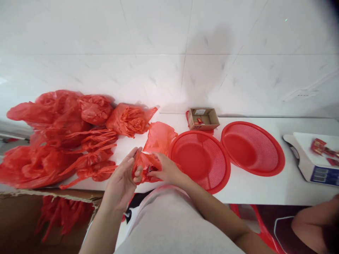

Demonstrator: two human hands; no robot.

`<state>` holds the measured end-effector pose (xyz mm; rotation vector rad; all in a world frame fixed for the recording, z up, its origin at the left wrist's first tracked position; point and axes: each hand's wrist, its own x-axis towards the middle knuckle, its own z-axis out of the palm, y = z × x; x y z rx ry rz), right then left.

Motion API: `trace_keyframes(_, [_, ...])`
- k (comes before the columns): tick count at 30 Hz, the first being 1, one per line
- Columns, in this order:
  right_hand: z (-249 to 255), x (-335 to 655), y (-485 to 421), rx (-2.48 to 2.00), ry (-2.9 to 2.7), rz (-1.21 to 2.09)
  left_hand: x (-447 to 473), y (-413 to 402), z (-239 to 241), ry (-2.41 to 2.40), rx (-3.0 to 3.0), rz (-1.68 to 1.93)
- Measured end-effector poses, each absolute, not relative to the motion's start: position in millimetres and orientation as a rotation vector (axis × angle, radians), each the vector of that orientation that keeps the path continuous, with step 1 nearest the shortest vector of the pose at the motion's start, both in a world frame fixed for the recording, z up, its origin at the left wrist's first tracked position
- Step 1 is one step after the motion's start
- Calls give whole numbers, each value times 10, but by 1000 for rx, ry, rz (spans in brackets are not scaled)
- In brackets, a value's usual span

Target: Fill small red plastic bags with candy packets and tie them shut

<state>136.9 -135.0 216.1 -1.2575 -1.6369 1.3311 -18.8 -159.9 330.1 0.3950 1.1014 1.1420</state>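
Note:
A thin red plastic bag (pixel 156 144) lies crumpled on the white counter (pixel 259 190) in front of me. My left hand (pixel 123 178) holds its left edge, the thumb and fingers pinching the plastic. My right hand (pixel 164 169) grips the bag's lower part, fingers curled into the folds. Something small and red with a pale mark shows between the hands, inside the bag. The bag's top stands up behind my right hand, next to a round red mesh basket (pixel 201 160).
A second red basket (pixel 253 148) sits to the right, a small open cardboard box (pixel 203 118) behind. Several filled, tied red bags (pixel 63 137) pile at left. A scale (pixel 312 155) with red packets stands far right. A carton (pixel 47 218) holds more bags. Another person's arm (pixel 315 218) shows at lower right.

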Motion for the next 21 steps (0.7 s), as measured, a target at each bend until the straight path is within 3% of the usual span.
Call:
trace_keyframes(5, [1889,2660,-1196,-1747,-1553,731,-282,-1618,3215,1146,361,1162])
trace_keyframes(8, [1600,3632,-1346,-2278,-1427,224,-308,-1608,3166,1150,354,1164])
trace_keyframes(14, [1193,4323,-1881,-2667,-1556,304,-236,-1539,3167,1144,345,1134])
trace_keyframes(21, [1150,4592,-1852,-2822,-1340,92,-169,-1531,3219,1152,376,1107])
